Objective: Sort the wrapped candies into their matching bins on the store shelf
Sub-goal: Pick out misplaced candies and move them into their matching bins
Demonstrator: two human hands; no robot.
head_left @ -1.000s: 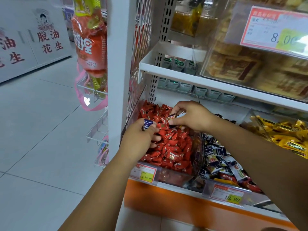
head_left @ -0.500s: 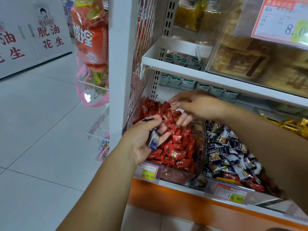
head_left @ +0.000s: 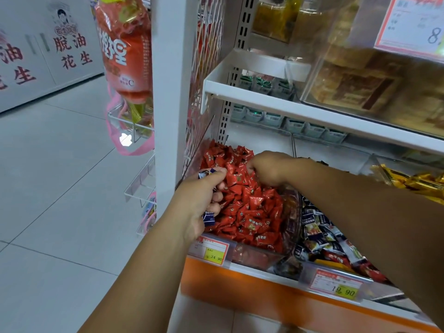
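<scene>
Reaching into the red candies (head_left: 249,207), the right hand (head_left: 271,167) hides its fingers.

Even, soft indoor light; slight motion blur, wide-angle bending at edges.

— What hangs left of the white post (head_left: 168,92)?
— An orange snack bag (head_left: 125,56), with a pink strap (head_left: 134,153) looped below it.
— And beyond it?
— Pale floor tiles (head_left: 60,188) and a white panel (head_left: 69,51) bearing red characters.
— Up top on the right?
— A clear box (head_left: 348,68) of brown cakes, a price card (head_left: 408,25) on its front.
</scene>
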